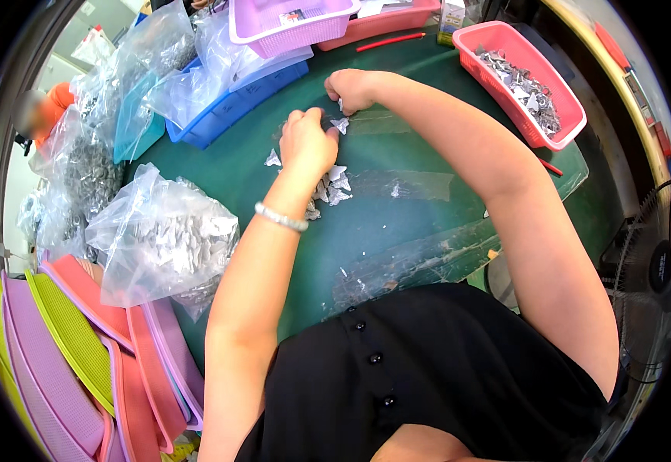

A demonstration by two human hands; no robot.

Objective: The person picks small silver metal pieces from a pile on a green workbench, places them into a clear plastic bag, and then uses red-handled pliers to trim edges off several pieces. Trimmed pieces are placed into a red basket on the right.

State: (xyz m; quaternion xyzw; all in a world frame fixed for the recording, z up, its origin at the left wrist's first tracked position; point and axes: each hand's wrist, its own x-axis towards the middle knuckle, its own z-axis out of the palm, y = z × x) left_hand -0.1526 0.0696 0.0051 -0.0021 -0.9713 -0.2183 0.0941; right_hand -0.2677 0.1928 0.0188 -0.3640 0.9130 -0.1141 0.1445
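Note:
Small flat silver metal pieces (338,185) with irregular outlines lie in a loose pile on the green tabletop. Over the pile's far side, my left hand (310,142) is curled with its fingers closed; its palm side is hidden, so what it holds cannot be made out. Beside its thumb shows one pale piece (340,125). My right hand (353,90) is just beyond and to the right, its fingers pinched down, with a bit of a silver piece showing at the fingertips. Another loose piece (273,158) lies left of my left wrist.
A pink basket (574,123) of metal parts stands at the far right. Blue bin (235,108), purple basket (297,38) and red pencil (391,41) are at the back. A clear bag (162,239) of parts and stacked colored baskets (58,339) occupy the left. A fan (661,266) stands right.

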